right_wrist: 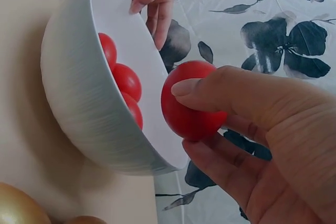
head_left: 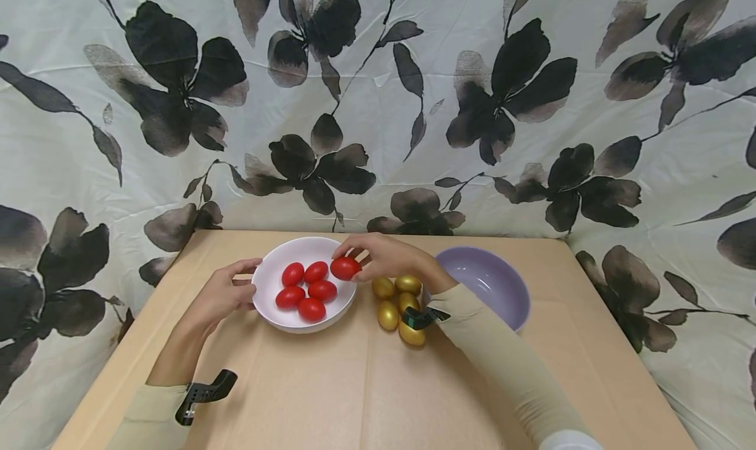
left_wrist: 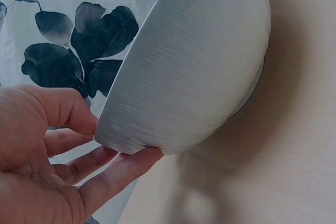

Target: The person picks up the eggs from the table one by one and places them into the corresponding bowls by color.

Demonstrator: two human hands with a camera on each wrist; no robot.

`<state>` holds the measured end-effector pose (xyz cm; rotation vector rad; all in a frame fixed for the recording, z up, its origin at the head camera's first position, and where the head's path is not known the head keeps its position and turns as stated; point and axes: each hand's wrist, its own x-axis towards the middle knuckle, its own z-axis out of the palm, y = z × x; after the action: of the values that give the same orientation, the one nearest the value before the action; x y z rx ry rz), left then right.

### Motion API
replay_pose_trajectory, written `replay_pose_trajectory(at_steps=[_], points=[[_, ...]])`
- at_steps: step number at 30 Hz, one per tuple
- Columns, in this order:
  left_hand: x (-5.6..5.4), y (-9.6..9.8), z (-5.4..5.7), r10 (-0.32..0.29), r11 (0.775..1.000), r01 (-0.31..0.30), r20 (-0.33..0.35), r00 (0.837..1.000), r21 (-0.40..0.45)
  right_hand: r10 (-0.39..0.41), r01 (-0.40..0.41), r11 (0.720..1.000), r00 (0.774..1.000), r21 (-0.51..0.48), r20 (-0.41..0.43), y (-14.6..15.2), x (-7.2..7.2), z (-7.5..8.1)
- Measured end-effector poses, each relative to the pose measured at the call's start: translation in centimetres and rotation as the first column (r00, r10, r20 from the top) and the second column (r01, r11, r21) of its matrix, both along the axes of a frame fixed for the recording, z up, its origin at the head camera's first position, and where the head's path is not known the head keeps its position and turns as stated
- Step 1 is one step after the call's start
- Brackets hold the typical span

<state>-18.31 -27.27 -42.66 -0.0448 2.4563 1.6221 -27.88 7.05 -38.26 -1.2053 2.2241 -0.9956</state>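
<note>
My right hand (head_left: 392, 260) pinches a red egg (head_left: 345, 268) between thumb and fingers at the right rim of a white bowl (head_left: 295, 328). In the right wrist view the held egg (right_wrist: 191, 103) is apart from the other eggs. Several red eggs (head_left: 312, 309) lie inside the bowl. At the bowl's left side my left hand (head_left: 221, 296) holds the rim; in the left wrist view the thumb is at the edge and the fingertips (left_wrist: 149, 156) touch the outer wall.
Several gold eggs (head_left: 388, 315) lie on the wooden table (head_left: 319, 391) right of the white bowl, partly under my right wrist. A purple bowl (head_left: 502, 279) stands farther right, partly hidden by the right forearm. A flowered cloth (head_left: 401, 128) hangs behind the table.
</note>
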Motion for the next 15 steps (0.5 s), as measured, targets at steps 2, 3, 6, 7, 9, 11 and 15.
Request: replay_pose_trajectory(at_steps=[2,3,6,7,9,11,15], points=[[0.0,0.0,0.0,0.0,1.0,0.0,0.0,1.0,-0.001,0.003,-0.003,1.0,1.0,0.01,0.005,-0.1,0.0,0.1],[0.0,0.0,0.0,0.001,1.0,-0.001,0.0,1.0,-0.002,0.007,-0.007,1.0,1.0,0.013,0.007,-0.2,0.0,0.2],[0.0,0.1,0.0,0.003,1.0,-0.003,0.0,1.0,-0.005,0.021,-0.022,0.999,1.0,0.025,0.013,-0.4,0.1,0.3],[0.0,0.1,0.0,0.004,1.0,-0.004,-0.002,1.0,-0.005,0.028,-0.029,0.999,1.0,0.03,0.012,-0.5,0.1,0.3],[0.0,0.1,0.0,0.003,1.0,-0.003,-0.006,1.0,-0.003,0.042,-0.042,0.998,0.999,0.039,0.006,-0.7,0.1,0.4],[0.0,0.0,-0.1,0.001,1.0,-0.001,-0.014,1.0,-0.001,0.054,-0.054,0.997,0.999,0.048,0.003,-0.8,0.1,0.3],[0.1,0.0,-0.1,-0.001,1.0,0.001,-0.022,1.0,-0.003,0.071,-0.07,0.996,0.997,0.061,-0.018,-1.1,0.1,0.3]])
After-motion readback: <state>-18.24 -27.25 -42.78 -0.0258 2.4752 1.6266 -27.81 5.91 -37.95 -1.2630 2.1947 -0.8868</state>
